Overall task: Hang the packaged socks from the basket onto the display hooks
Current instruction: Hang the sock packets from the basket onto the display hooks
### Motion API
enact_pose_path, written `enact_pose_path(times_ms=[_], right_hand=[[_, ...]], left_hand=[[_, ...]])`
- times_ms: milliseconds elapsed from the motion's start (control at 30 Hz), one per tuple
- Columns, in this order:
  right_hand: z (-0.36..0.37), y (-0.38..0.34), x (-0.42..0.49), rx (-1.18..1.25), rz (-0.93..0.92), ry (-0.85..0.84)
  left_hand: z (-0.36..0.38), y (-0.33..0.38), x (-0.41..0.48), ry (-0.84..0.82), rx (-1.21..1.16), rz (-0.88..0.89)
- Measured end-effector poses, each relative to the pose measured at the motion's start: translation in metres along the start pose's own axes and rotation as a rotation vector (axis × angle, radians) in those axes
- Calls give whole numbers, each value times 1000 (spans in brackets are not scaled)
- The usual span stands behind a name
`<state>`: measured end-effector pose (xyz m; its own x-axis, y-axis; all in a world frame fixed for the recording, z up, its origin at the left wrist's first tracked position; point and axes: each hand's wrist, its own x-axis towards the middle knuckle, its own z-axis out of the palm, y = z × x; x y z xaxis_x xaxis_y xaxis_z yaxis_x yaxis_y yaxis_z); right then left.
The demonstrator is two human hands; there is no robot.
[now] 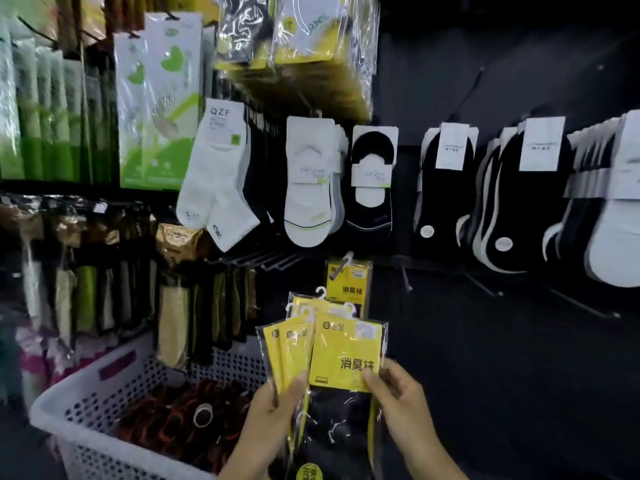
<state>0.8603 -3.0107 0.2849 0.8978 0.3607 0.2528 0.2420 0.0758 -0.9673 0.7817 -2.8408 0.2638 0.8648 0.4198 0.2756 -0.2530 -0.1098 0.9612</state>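
I hold a fan of several yellow-carded sock packs (341, 358) with white plastic hangers in front of the dark display wall. My left hand (273, 420) grips the left packs at their lower card edge. My right hand (398, 400) pinches the front pack at its right side. One identical yellow pack (348, 282) hangs on a display hook (341, 266) just above them. The white perforated basket (86, 403) stands at the lower left, holding dark and orange packaged socks (180, 420).
White and black socks hang on hooks above (306, 181) and to the right (519, 195). Bare hooks (485, 287) jut from the black wall at the right. Green and white packages (156, 98) and dark hosiery packs (104, 271) fill the left racks.
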Motion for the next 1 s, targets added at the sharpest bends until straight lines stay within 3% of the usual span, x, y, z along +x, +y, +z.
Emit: enact_pose_path(times_ms=[133, 300, 567, 700, 867, 1000], right_hand=[[22, -10, 21, -15, -30, -40], [26, -19, 39, 66, -65, 105], [23, -18, 70, -131, -90, 81], [31, -5, 96, -99, 37, 153], [25, 9, 121, 146, 319, 378], [19, 15, 107, 126, 366, 536]], left_hand=[[-31, 11, 20, 68, 40, 75], [-62, 24, 35, 208, 62, 109], [-91, 24, 38, 235, 217, 140], [-89, 25, 37, 250, 178, 129], [-80, 23, 32, 242, 124, 80], [-74, 17, 24, 235, 71, 3]])
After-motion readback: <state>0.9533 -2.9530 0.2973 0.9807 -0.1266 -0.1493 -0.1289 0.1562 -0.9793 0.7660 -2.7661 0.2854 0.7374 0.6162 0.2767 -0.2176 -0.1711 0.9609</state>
